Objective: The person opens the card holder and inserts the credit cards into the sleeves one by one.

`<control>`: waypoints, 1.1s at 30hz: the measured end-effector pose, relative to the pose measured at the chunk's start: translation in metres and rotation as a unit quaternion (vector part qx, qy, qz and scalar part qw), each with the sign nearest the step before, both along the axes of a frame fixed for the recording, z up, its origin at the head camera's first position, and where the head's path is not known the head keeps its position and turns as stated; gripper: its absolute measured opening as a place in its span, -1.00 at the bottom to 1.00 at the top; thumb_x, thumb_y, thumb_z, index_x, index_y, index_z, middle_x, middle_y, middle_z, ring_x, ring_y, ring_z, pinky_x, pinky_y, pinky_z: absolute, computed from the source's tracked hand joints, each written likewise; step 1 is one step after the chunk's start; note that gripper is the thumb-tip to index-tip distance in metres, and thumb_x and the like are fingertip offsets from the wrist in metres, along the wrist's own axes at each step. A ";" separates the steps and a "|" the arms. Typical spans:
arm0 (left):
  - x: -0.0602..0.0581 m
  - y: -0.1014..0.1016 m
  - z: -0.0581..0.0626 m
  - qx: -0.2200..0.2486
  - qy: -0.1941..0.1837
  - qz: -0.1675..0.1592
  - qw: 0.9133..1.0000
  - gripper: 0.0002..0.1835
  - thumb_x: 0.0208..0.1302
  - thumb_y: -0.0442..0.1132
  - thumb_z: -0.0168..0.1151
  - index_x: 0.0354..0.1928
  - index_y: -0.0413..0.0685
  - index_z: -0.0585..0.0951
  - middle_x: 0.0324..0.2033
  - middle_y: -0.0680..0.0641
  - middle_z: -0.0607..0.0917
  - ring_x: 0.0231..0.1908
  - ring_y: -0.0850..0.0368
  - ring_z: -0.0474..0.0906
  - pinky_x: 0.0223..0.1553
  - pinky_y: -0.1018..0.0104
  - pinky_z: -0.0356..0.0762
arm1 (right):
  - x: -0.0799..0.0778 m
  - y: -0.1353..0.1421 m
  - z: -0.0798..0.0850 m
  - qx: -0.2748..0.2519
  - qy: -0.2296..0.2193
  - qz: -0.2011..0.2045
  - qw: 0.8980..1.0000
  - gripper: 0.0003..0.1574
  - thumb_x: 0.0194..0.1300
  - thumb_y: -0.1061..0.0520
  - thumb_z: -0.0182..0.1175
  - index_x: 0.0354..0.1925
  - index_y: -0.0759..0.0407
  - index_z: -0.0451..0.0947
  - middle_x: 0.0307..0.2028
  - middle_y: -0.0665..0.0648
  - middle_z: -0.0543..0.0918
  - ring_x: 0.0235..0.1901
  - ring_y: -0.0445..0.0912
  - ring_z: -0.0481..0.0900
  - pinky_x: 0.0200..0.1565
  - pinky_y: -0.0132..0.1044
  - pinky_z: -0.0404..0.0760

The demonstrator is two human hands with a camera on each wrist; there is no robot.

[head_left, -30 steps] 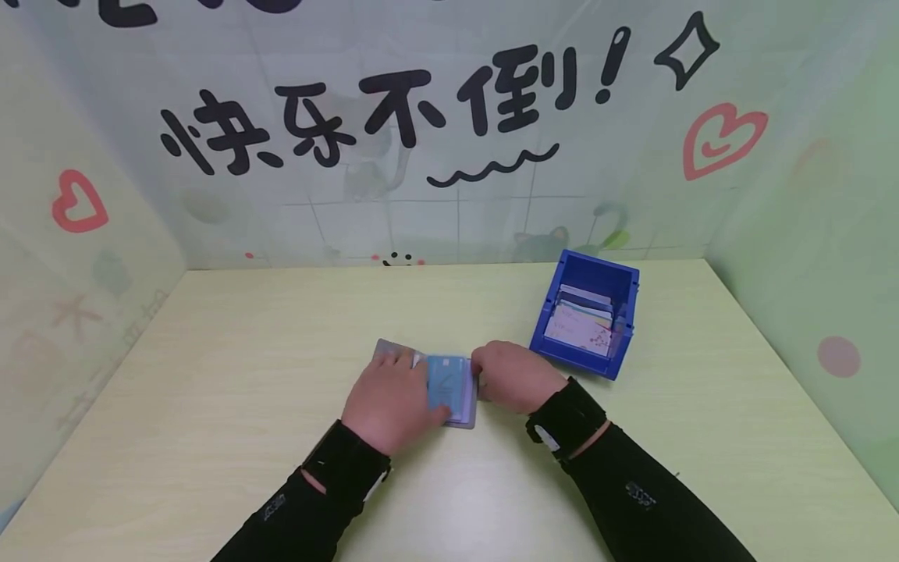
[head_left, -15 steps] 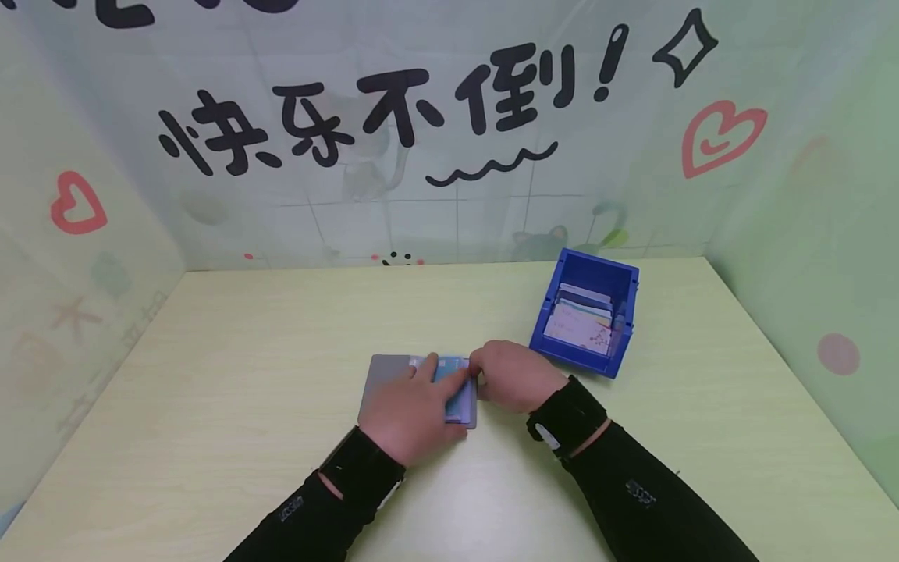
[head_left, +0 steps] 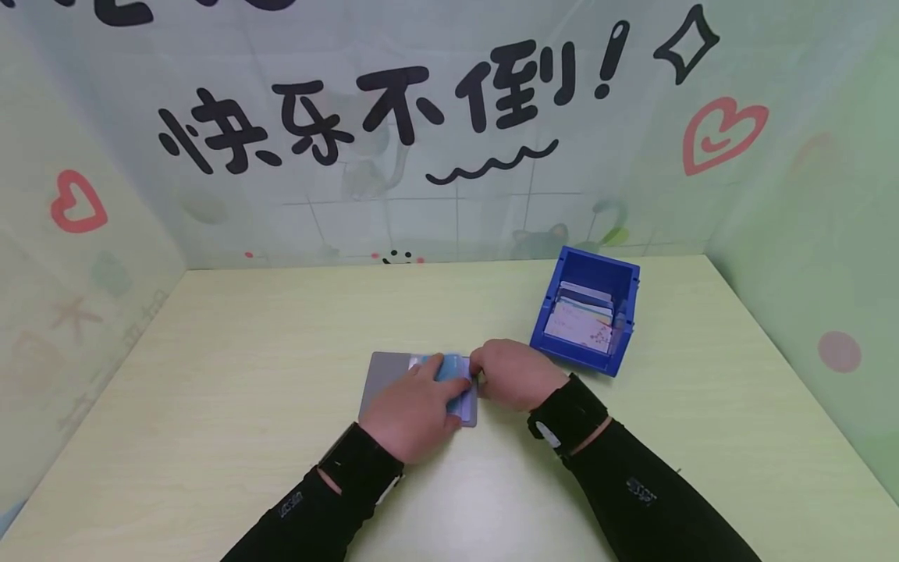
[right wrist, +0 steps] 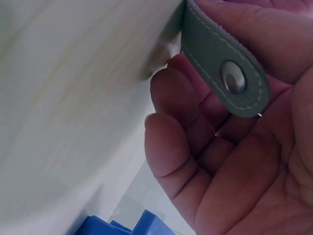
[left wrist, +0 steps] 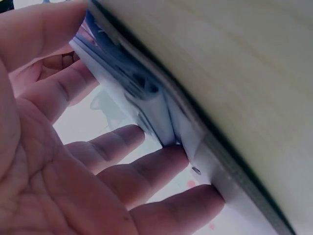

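Note:
A grey card holder (head_left: 384, 373) lies opened out on the table, with a blue card (head_left: 452, 364) in its clear sleeves on the right half. My left hand (head_left: 407, 410) lies across it, fingers spread and pressing on the sleeves. Close up in the left wrist view, the fingertips touch the stack of sleeves (left wrist: 155, 115) above the cover. At the holder's right edge my right hand (head_left: 518, 376) pinches its closing strap (right wrist: 208, 54). A metal snap (right wrist: 233, 77) shows on the strap's rounded end in the right wrist view.
Behind and right of my right hand stands a blue plastic box (head_left: 572, 360) holding several cards (head_left: 577, 325). The pale wooden table (head_left: 267, 336) meets printed cloth walls (head_left: 351, 179) at the back and sides.
My left hand has shifted right from the holder's left half onto the sleeves, and the grey left cover now lies flat. My right hand has stayed at the right edge.

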State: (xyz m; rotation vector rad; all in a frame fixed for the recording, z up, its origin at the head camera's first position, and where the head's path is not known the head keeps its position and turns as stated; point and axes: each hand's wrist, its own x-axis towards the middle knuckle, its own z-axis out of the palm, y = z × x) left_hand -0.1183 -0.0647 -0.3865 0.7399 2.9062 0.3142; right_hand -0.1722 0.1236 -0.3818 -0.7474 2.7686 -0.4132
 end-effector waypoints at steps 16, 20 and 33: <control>-0.010 -0.013 0.010 0.061 -0.055 0.028 0.996 -0.45 0.42 0.01 0.37 0.41 0.15 0.55 0.50 -0.25 0.40 0.33 -0.15 0.59 0.18 0.03 0.68 | 0.000 0.000 0.001 0.005 0.005 -0.002 1.000 -0.69 0.37 0.16 0.42 0.07 0.14 0.73 -0.06 0.07 0.78 -0.13 -0.05 0.67 0.16 -0.11 0.69; -0.011 -0.018 0.016 0.075 -0.066 0.036 0.994 -0.43 0.39 0.03 0.41 0.38 0.13 0.56 0.45 -0.20 0.47 0.32 -0.08 0.58 0.24 0.03 0.64 | 0.001 0.000 0.001 0.011 0.008 0.000 1.000 -0.48 0.39 0.10 0.42 0.28 0.07 0.63 0.00 0.11 0.73 -0.08 -0.04 0.66 0.14 -0.13 0.69; -0.014 -0.021 0.026 0.090 -0.047 0.091 0.991 -0.66 0.51 -0.04 0.27 0.18 -0.02 0.68 0.11 -0.06 0.76 -0.05 0.09 0.66 0.03 0.14 0.66 | 0.002 0.001 -0.001 0.045 0.027 0.042 0.998 -0.54 0.50 0.04 0.30 0.31 -0.14 0.67 -0.08 0.13 0.65 -0.27 -0.09 0.54 -0.15 -0.26 0.62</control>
